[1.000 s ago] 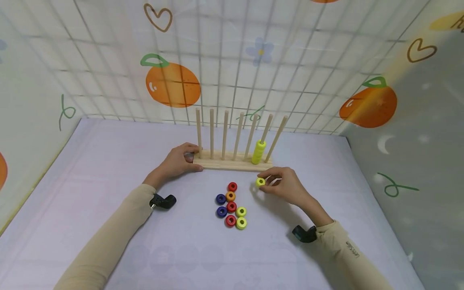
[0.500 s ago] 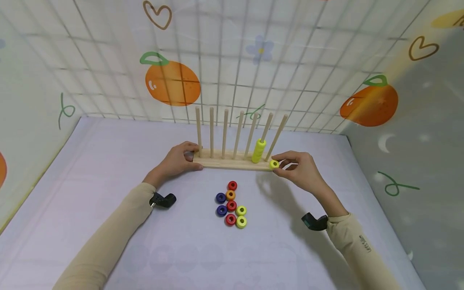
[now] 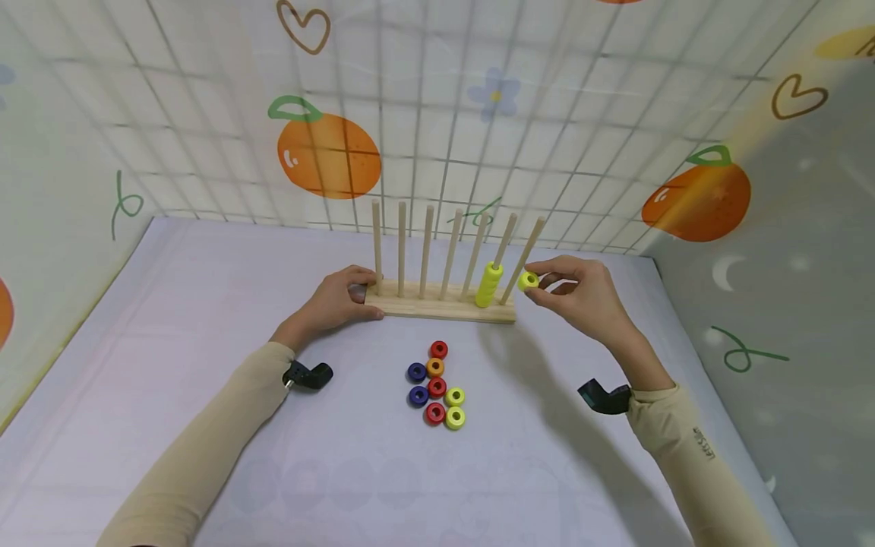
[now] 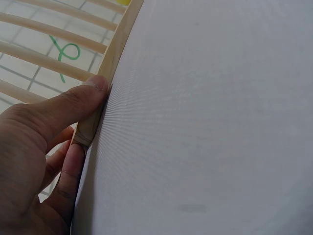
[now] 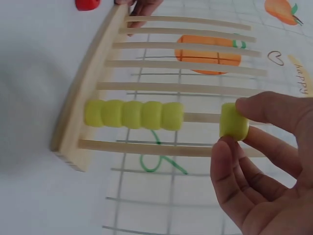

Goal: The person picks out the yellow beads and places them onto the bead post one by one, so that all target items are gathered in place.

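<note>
A wooden peg rack (image 3: pixel 437 308) with several upright rods stands toward the back of the table. My left hand (image 3: pixel 335 298) grips its left end, thumb along the front edge and fingers round the end. Between thumb and fingertips my right hand (image 3: pixel 584 298) pinches a yellow bead (image 5: pixel 234 121), raised beside the rightmost rod in the head view. A column of several yellow beads (image 3: pixel 488 287) sits on the second rod from the right. In the right wrist view the pinched bead overlaps the upper part of that rod.
Loose beads lie in front of the rack: red beads (image 3: pixel 434 414), dark blue beads (image 3: pixel 412 378), one orange bead (image 3: pixel 429 374) and two yellow beads (image 3: pixel 455 426). A printed curtain over a grid (image 3: pixel 424 99) rises behind the table.
My right hand has carried the yellow bead from in front of the rack, up and to the right, to beside the rightmost rod. My left hand keeps its grip on the rack.
</note>
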A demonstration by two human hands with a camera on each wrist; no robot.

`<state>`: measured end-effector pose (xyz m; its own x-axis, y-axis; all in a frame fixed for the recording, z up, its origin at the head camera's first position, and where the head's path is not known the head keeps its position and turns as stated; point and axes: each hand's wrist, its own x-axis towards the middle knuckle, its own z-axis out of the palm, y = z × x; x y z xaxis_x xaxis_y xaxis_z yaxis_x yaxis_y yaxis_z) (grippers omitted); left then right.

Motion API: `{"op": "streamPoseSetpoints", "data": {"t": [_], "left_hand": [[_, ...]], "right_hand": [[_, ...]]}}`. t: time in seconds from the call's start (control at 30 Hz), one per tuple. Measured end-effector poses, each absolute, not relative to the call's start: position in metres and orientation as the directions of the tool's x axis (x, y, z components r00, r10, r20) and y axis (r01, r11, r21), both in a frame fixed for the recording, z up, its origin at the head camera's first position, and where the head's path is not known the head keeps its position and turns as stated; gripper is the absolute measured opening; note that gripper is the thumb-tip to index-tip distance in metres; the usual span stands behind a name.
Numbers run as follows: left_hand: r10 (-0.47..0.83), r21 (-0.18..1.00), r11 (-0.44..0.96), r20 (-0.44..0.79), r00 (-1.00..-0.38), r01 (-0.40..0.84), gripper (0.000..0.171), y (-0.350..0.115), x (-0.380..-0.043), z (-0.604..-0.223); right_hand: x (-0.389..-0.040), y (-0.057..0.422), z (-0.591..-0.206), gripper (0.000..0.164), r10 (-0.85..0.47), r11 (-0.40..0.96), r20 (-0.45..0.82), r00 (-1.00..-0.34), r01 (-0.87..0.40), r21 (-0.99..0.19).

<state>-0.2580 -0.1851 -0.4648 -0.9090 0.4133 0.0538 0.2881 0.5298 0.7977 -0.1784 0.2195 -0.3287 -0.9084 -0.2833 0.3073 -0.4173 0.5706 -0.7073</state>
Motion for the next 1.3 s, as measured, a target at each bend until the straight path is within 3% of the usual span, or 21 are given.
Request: {"op": "streamPoseSetpoints", "data": {"t": [0.9,1.3], "left_hand": [[0.416,0.797,0.526,0.061,-0.907,0.295,0.08,-0.186,-0.257,-0.465],[0.423,0.79,0.532,0.064,-0.904,0.305,0.08,-0.185,-0.259,-0.466]], "right_hand": [[-0.199,0.2,-0.265,0.031,-0.305,0.517,0.466,-0.83,-0.556,-0.651],[-0.218,0.19,-0.254,0.027,-0.28,0.55,0.405,-0.87,-0.491,-0.675]]}}
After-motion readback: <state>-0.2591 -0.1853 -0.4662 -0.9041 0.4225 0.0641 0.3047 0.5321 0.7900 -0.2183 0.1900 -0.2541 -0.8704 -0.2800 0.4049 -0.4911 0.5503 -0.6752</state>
